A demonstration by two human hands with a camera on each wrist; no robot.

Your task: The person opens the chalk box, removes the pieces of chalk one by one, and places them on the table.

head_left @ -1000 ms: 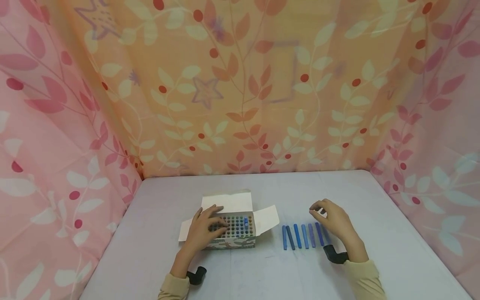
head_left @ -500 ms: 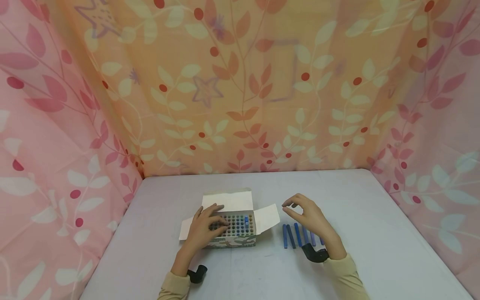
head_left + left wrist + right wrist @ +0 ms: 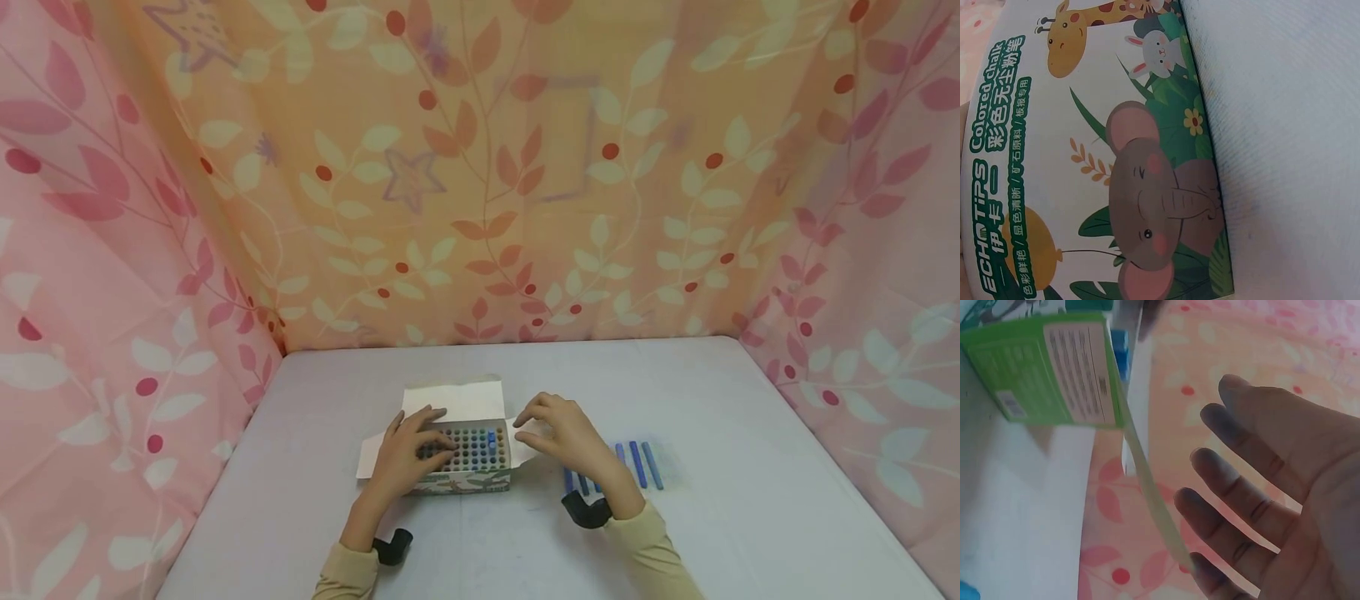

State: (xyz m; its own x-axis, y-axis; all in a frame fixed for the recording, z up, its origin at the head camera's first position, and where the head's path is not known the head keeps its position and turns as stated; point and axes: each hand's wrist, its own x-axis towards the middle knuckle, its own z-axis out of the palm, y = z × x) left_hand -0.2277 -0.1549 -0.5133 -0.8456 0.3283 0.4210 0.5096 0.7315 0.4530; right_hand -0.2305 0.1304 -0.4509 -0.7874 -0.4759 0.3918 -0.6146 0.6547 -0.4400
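Observation:
An open box of coloured chalk (image 3: 472,482) with an animal print stands left of the table's middle; its face (image 3: 1085,125) fills much of the left wrist view. Many chalk ends show in rows inside. One blue chalk stick (image 3: 492,442) stands higher than the rest. Over the box's left part lies my left hand (image 3: 408,457), its fingers spread and bent a little above the rows. My right hand (image 3: 562,429) is at the right flap (image 3: 522,450), fingers loosely bent and apart. In the right wrist view nothing sits between the right hand's fingers (image 3: 1229,481).
Blue and purple chalk sticks (image 3: 637,464) lie in a row right of the box, some partly hidden by my right forearm. Black wrist mounts (image 3: 587,510) sit below both hands. A white cloth covers the table (image 3: 480,550); patterned curtains (image 3: 480,208) surround it.
My right hand has moved left, from above the right end of the chalk row to the box's right flap. The left hand has stayed on the box.

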